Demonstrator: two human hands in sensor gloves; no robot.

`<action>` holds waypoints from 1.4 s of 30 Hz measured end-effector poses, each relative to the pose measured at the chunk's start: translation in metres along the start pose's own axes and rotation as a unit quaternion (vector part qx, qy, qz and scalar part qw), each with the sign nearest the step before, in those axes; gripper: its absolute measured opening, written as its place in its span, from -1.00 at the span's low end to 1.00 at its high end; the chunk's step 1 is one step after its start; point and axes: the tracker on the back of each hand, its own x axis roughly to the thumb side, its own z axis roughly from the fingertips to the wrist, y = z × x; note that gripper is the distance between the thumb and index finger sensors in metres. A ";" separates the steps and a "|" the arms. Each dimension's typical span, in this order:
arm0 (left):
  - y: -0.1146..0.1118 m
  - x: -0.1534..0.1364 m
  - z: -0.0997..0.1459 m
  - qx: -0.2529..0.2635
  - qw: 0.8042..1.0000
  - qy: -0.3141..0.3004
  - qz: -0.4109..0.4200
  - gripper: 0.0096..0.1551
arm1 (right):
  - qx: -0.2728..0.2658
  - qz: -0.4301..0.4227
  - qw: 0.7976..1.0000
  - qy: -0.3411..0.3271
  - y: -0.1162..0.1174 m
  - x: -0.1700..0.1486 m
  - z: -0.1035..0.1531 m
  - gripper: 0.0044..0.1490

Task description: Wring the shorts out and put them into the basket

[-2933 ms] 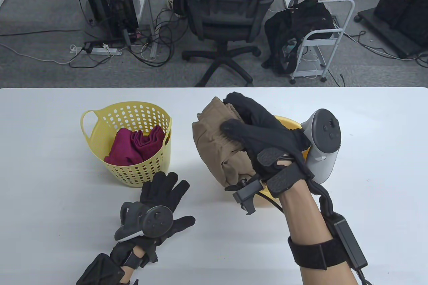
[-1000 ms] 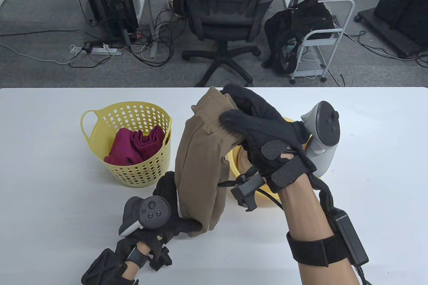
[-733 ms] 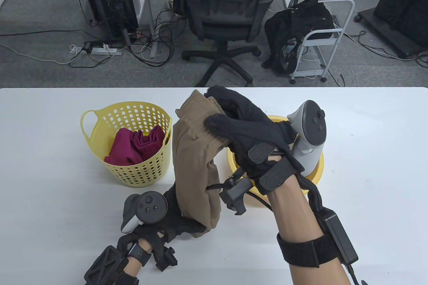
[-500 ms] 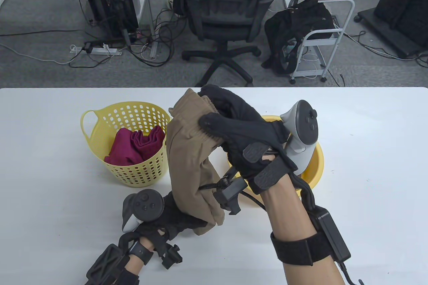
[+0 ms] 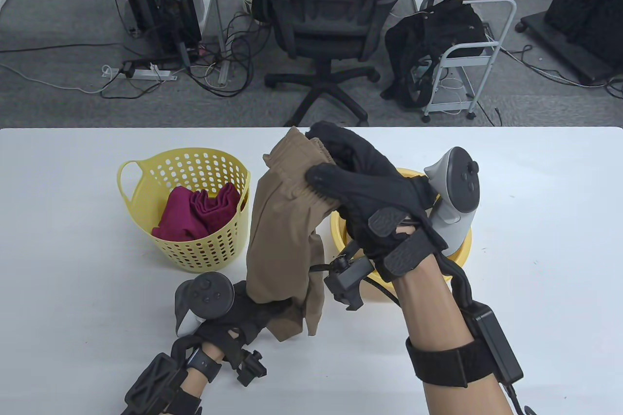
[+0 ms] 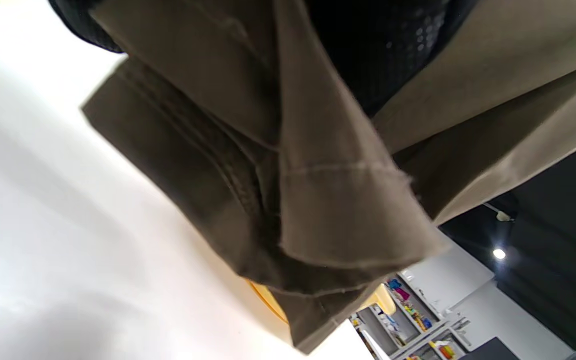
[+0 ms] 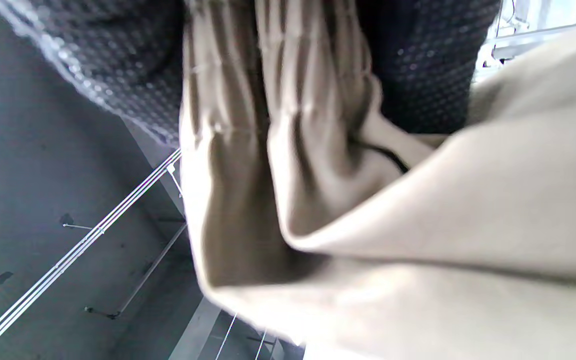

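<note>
Shorts (image 5: 284, 230) stretched upright between right grip (image 5: 370, 196) clutching waistband and left grip (image 5: 243, 310) clutching hems.

Table view bright, evenly lit, sharp; soft shadows on the table (image 5: 73, 264); both wrist views dim, blurred.

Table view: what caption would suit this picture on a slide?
Two gloved hands hold tan shorts stretched upright between a yellow basket and a yellow bowl.
</note>
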 end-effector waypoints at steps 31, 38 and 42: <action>0.033 0.017 0.004 -0.053 0.969 0.089 -0.224 -0.65 | -0.141 0.221 0.965 0.025 -0.102 -0.011 0.036 -0.09; 0.063 0.037 0.007 -0.069 0.964 0.087 -0.241 -0.64 | -0.152 0.303 0.940 0.028 -0.114 -0.020 0.043 -0.10; 0.078 0.056 0.005 -0.074 0.964 0.076 -0.245 -0.62 | -0.155 0.340 0.927 0.027 -0.115 -0.027 0.046 -0.11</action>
